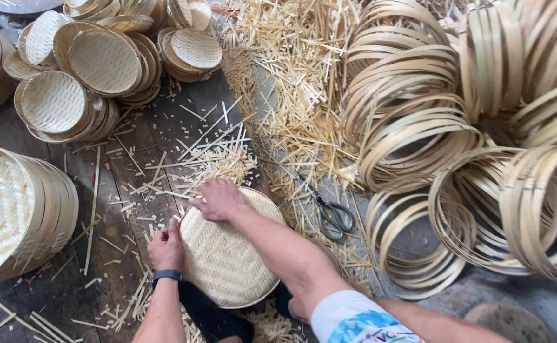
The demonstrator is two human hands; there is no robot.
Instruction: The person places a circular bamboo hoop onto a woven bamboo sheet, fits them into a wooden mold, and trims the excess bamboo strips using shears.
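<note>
- Two hands work one woven bamboo tray [227, 260], resting at the person's knees.
- Left hand [166, 248] clamps its rim; right hand [218, 200] presses flat, fingers together.
- Finished trays [104, 60] stacked; many bamboo hoops [418, 133] unused.

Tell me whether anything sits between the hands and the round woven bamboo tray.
Nothing visible does. The left hand already rests on the left rim of the woven tray, and the right hand presses on its far edge. The scissors lie on the floor to the right, apart from both hands.
</note>
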